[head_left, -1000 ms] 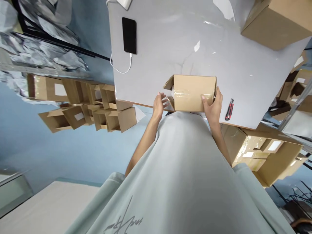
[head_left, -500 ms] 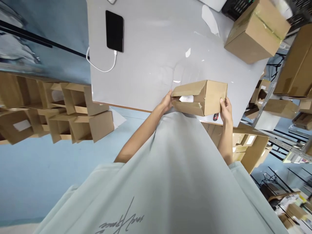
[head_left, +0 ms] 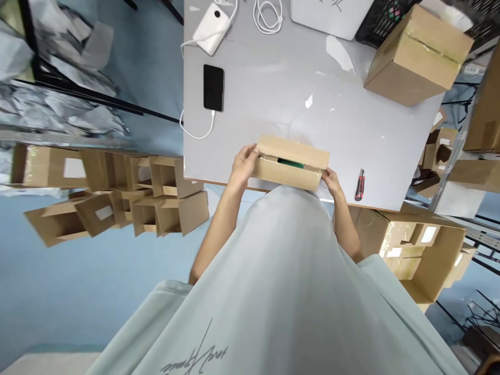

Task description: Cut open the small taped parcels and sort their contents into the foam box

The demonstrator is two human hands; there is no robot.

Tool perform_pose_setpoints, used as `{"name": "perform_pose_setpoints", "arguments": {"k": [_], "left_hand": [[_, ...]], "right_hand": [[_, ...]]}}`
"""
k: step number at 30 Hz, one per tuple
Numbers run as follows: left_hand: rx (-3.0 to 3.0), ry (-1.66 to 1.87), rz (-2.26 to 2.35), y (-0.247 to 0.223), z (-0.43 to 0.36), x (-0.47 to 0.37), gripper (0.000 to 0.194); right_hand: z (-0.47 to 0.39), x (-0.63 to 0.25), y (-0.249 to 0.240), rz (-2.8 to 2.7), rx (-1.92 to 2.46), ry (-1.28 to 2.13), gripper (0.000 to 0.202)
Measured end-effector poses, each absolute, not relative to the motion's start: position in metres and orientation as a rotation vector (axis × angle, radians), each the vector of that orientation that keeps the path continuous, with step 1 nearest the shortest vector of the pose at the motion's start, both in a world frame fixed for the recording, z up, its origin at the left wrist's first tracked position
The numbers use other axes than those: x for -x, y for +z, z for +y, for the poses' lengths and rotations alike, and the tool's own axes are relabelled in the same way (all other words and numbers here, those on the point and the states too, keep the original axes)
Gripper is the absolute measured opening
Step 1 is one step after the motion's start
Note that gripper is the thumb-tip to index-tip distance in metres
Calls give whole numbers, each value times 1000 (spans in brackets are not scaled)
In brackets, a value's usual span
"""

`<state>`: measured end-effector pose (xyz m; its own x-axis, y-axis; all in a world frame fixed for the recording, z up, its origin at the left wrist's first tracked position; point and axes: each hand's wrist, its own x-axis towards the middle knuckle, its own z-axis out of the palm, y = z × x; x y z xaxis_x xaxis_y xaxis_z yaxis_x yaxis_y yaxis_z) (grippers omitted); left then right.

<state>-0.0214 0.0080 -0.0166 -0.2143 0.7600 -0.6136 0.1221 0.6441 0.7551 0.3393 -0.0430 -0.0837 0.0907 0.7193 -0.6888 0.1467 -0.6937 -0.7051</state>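
Blue floor (head_left: 97, 291) is spreading around a grey desk (head_left: 265, 94), with open cardboard boxes (head_left: 167, 195) standing grouped on the left and grey plastic bags (head_left: 74, 120) lying heaped beyond them. On the right, a large open box (head_left: 435, 260) is standing below the desk edge, its smaller cartons showing inside.

At the near edge of the desk, in front of the person's pale shirt (head_left: 289, 271), a small carton (head_left: 287, 173) is sitting sideways between the two hands; whether it is resting on the desk or being lifted cannot be told. Its long flaps are leaving a narrow slit between them, and something green (head_left: 290, 163) is showing through. The left hand (head_left: 245, 164) is grasping the carton's left end, and the right hand (head_left: 332, 181) is gripping its right end by the edge, some fingers being hidden.

To the right of the carton, a red and black cutter (head_left: 360, 185) is lying apart. Farther left, a black phone (head_left: 213, 88) is lying plugged into a white cable (head_left: 203, 136). Toward the far right corner, a taped box (head_left: 414, 60) is standing just beside a black crate (head_left: 380, 23).
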Motion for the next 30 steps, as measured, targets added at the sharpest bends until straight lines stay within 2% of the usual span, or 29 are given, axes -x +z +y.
{"name": "perform_pose_setpoints", "arguments": {"k": [4,10,12,16,20,25,30], "left_hand": [[-749,661,1739,-10,-4,13,38],[-752,636,1887,-1,-22,-4,32],[-846,627,1929,6,-25,-3,29],[-1226,533,1964,20,-32,11,30],[-1517,432,1846,29,-42,34,34],[-1758,461,1781,33,-54,54,13],[-1949,415,1641,32,-76,57,18]], "right_hand": [[-36,-335,-71,-983,2013,1307,73],[-26,-341,-11,-1583,1812,1171,91],[-20,-338,2,-1812,1815,1082,85],[-2,-330,21,-2040,1752,969,61],[21,-326,28,-1961,1803,896,61],[64,-323,-6,-1703,1989,967,50],[101,-316,-50,-1444,2233,1143,30]]}}
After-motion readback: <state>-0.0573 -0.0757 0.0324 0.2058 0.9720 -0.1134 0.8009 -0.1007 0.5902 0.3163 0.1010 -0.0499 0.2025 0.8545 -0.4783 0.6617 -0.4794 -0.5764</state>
